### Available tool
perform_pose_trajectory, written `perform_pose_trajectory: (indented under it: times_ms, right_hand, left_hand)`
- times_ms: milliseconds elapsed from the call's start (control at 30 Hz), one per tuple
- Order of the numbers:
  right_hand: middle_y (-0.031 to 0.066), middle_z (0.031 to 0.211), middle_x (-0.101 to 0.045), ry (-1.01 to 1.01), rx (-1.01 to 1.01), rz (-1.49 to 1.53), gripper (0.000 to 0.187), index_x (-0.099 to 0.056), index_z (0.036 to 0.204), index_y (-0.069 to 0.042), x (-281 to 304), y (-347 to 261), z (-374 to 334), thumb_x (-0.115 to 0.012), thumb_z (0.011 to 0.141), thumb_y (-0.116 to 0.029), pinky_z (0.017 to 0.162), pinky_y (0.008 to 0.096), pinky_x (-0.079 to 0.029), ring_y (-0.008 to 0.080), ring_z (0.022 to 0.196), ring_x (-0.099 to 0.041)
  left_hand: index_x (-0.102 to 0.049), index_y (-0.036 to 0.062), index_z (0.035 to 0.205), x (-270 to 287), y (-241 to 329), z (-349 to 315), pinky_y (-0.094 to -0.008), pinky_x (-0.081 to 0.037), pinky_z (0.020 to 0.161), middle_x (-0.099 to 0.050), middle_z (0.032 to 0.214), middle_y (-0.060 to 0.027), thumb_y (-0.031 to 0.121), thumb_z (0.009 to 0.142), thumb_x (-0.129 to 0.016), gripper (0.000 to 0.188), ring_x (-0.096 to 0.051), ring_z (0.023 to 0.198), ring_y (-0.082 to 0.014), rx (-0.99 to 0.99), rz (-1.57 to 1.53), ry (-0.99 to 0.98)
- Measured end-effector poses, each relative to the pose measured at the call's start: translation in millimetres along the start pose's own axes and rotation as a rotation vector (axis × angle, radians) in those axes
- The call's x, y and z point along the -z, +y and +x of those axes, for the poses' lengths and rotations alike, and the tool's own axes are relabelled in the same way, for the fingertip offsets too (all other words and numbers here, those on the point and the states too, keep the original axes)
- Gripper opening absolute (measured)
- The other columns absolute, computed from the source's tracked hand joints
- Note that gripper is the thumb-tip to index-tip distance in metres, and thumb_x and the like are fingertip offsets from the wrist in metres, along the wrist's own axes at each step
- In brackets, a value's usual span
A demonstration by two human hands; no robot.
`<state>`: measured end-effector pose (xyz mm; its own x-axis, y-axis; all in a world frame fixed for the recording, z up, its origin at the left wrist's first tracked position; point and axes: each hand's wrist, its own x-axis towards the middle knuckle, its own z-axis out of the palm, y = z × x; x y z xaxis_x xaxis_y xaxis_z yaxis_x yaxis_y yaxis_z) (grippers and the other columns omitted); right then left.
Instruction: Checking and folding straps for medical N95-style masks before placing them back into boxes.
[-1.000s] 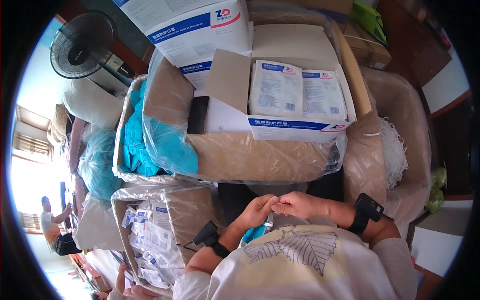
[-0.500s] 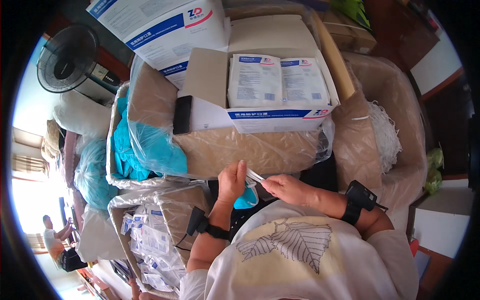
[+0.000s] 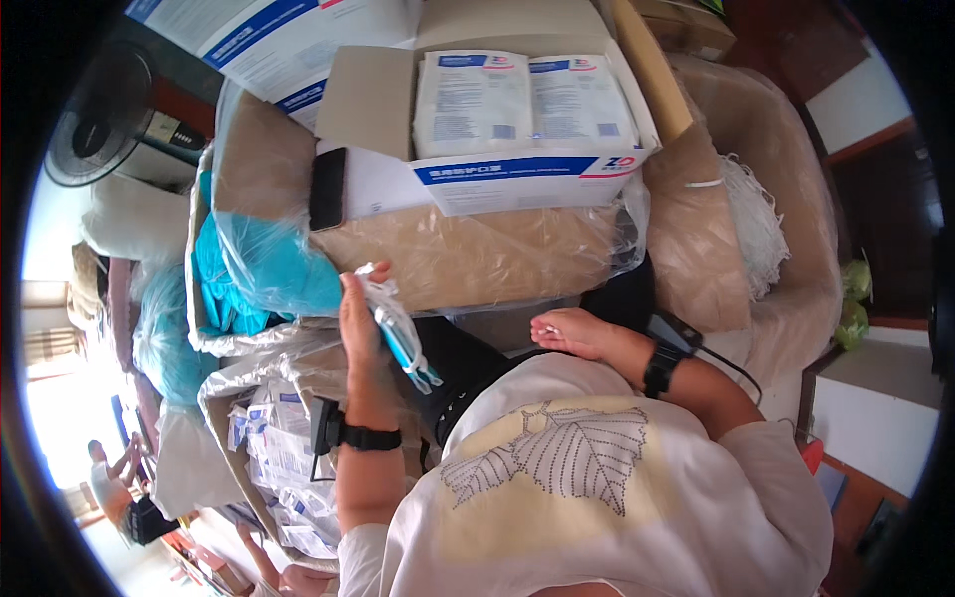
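My left hand [image 3: 360,323] is raised left of my lap, closed on a folded blue face mask [image 3: 398,343] with white straps. The straps lie bunched along the mask and hang past its lower end. My right hand [image 3: 572,332] is above my lap, apart from the mask, its fingers curled together. A tiny white bit shows at its fingertips, too small to name. Ahead stands an open white-and-blue box [image 3: 517,187] with two stacks of white packets [image 3: 472,102] in it.
The box rests on a plastic-lined carton [image 3: 477,244], beside a black phone [image 3: 327,189]. Blue masks [image 3: 224,269] fill a lined container at left. Below it, another holds wrapped packets [image 3: 284,438]. White straps [image 3: 753,224] lie in a carton at right. Another person [image 3: 111,486] sits far left.
My hands have moved apart; the left went left and up with the mask, and the right let go of the straps. The whole view has shifted slightly.
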<state>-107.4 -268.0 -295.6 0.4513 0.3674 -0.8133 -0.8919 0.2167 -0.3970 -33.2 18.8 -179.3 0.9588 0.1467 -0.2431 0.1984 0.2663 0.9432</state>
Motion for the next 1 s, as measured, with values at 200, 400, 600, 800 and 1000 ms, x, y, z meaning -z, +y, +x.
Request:
perform_pose_trajectory:
  times_ms: [200,400,600,800,1000]
  right_hand:
    - [0.0113,0.124,-0.043,0.159,0.027,-0.219,0.048,-0.041,0.121,0.001,-17,-4,30,-0.045,0.089,-0.035,0.091,0.0351,-0.040,0.0221,0.113,-0.042]
    - [0.0082,0.116,-0.050,-0.163,0.226,-0.224,0.052,-0.048,0.117,-0.002,-61,-43,-29,-0.043,0.088,-0.046,0.091,0.0295,-0.037,0.0175,0.109,-0.046]
    - [-0.0033,0.084,-0.052,-0.395,0.406,-0.247,0.041,-0.059,0.092,-0.007,-124,-64,-73,-0.047,0.087,-0.046,0.065,0.0216,-0.037,0.0045,0.074,-0.043]
    - [-0.0029,0.081,-0.057,-0.059,0.716,-0.148,0.026,-0.061,0.095,-0.002,-123,-62,-54,-0.053,0.088,-0.025,0.067,0.0189,-0.042,0.0040,0.074,-0.050]
    - [0.0041,0.063,-0.054,0.177,1.012,-0.467,0.026,-0.059,0.075,0.001,-105,-83,-60,-0.056,0.086,-0.022,0.054,0.0246,-0.039,0.0082,0.059,-0.047]
  left_hand:
    - [-0.055,-0.0007,0.110,-34,20,-13,-0.0196,-0.040,0.054,-0.051,0.070,0.0010,0.048,0.091,-0.031,0.058,-0.047,0.060,-0.0061,0.049,-0.022,-0.059]
    - [-0.055,-0.0003,0.110,-43,18,-16,-0.0201,-0.039,0.061,-0.057,0.084,-0.0018,0.043,0.094,-0.027,0.054,-0.047,0.066,-0.0062,-0.174,0.198,-0.027]
    - [-0.056,0.0028,0.109,-65,12,-13,-0.0191,-0.033,0.064,-0.055,0.091,0.0007,0.045,0.094,-0.024,0.055,-0.039,0.067,-0.0053,-0.305,0.338,0.184]
    - [-0.056,0.0029,0.106,-65,1,-16,-0.0230,-0.037,0.065,-0.056,0.094,-0.0030,0.047,0.092,-0.032,0.052,-0.046,0.071,-0.0086,0.014,-0.039,0.298]
    - [-0.053,0.0033,0.102,-17,-14,-36,-0.0236,-0.039,0.059,-0.055,0.088,-0.0036,0.033,0.088,-0.049,0.033,-0.048,0.075,-0.0102,0.189,0.189,0.240]
